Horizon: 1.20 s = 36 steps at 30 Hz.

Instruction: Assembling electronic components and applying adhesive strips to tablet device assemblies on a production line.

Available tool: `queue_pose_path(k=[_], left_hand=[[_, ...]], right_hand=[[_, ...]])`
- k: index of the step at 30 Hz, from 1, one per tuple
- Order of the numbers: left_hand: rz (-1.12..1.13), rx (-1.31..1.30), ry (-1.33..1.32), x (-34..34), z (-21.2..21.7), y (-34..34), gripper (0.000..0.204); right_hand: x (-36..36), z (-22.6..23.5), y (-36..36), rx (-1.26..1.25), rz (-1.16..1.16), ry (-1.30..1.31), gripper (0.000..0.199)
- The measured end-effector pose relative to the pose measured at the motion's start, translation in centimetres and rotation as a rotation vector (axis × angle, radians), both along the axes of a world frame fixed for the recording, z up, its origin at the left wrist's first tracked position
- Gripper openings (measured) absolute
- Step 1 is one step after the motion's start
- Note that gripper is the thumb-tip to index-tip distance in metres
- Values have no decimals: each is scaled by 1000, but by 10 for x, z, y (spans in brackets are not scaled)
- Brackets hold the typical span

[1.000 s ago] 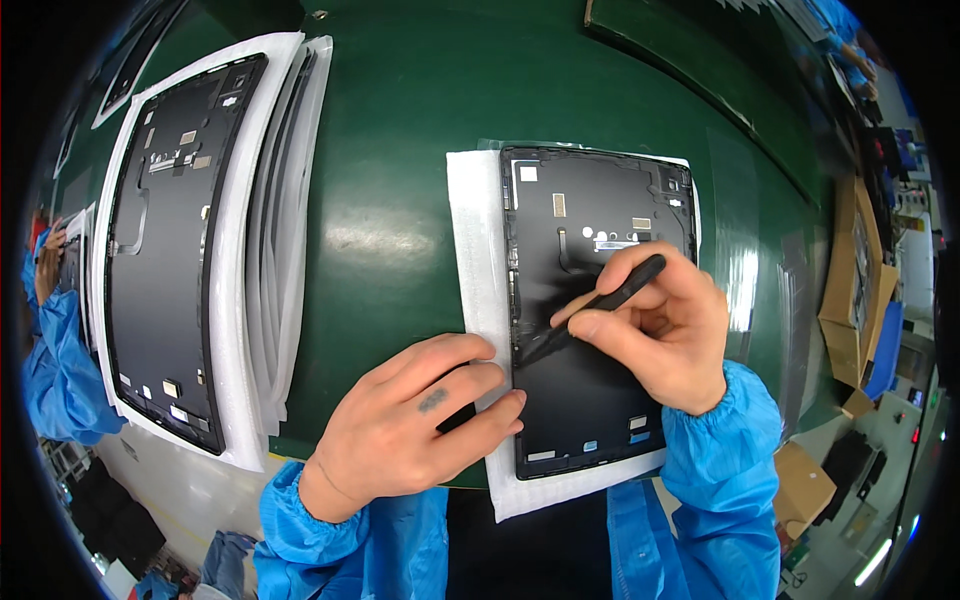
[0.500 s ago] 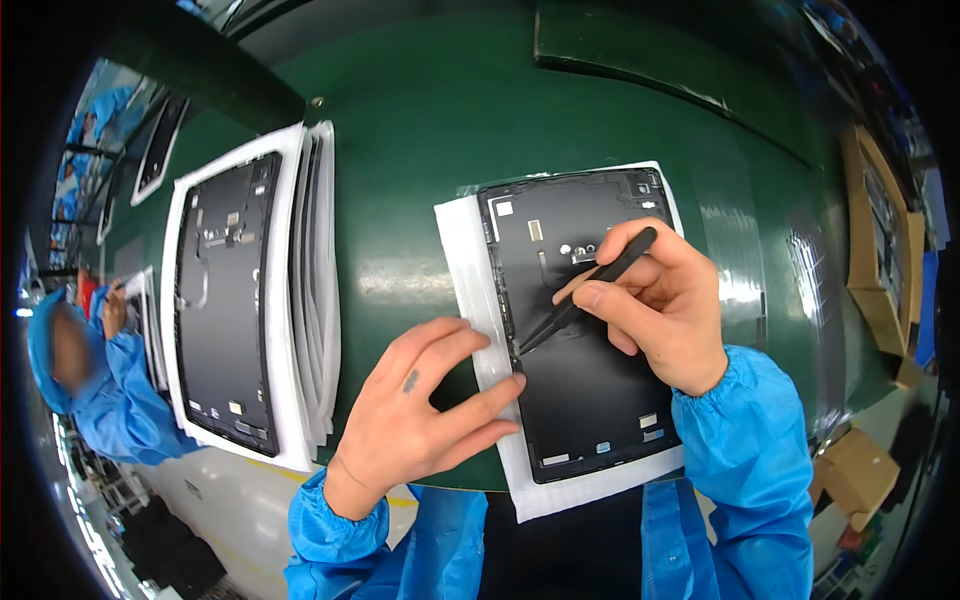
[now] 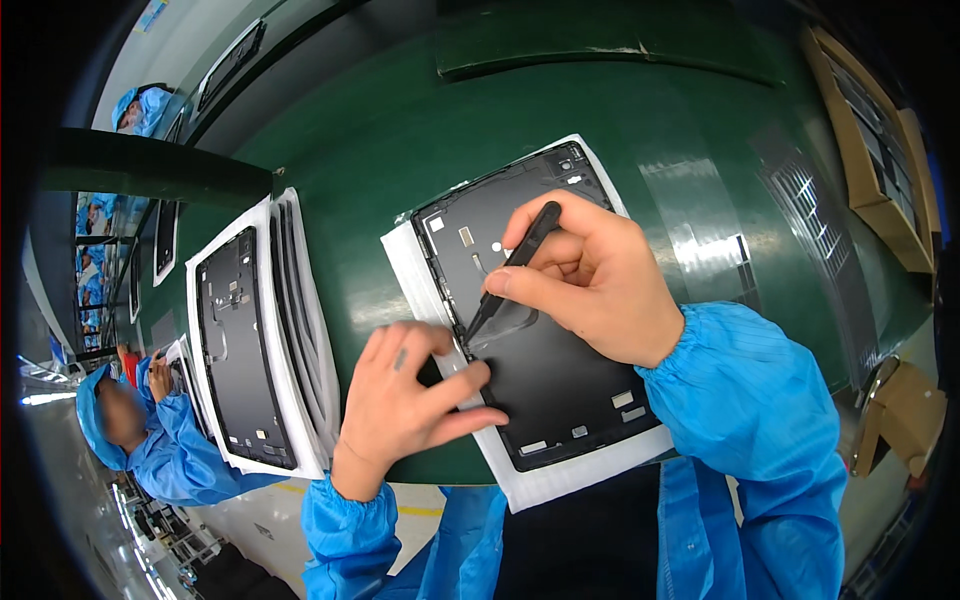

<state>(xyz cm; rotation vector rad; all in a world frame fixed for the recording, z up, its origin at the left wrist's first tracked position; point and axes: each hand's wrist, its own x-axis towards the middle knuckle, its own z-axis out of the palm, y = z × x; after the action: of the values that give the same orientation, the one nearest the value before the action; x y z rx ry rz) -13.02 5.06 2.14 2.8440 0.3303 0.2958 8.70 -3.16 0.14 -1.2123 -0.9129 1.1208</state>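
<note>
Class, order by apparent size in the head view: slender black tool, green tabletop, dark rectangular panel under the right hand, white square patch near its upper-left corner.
Green tabletop
Dark panel
Black tool
White patch

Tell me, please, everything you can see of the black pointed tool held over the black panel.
The black pointed tool looks like tweezers: slim, dark throughout, broader at the upper end and narrowing to a fine tip. Its material is unclear. It slants down to the left, pinched in the right-hand grip, its tip at the left edge of the black panel; contact there cannot be told.
</note>
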Motion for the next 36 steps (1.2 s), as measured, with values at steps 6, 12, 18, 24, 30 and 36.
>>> queue_pose_path(k=[6, 12, 18, 24, 30, 36], left_hand=[[-30, -19, -48, -7, -1, -4, 40], [-88, -27, -27, -9, -4, -11, 34], [-36, -115, -11, -14, -6, -9, 29], [-43, -230, -155, 70, 22, -36, 27], [-120, -242, -232, 199, -2, -64, 56], [-187, -213, -83, 212, -21, -41, 71]], right_hand=[[-1, -1, 1, 15, -53, 62, 26], [5, 13, -3, 128, -100, 48, 25], [108, 54, -46, 243, -346, -103, 22], [182, 17, -110, 99, -236, -266, 19], [191, -2, -123, 81, -323, -198, 19], [186, -3, -118, 20, -221, -388, 20]])
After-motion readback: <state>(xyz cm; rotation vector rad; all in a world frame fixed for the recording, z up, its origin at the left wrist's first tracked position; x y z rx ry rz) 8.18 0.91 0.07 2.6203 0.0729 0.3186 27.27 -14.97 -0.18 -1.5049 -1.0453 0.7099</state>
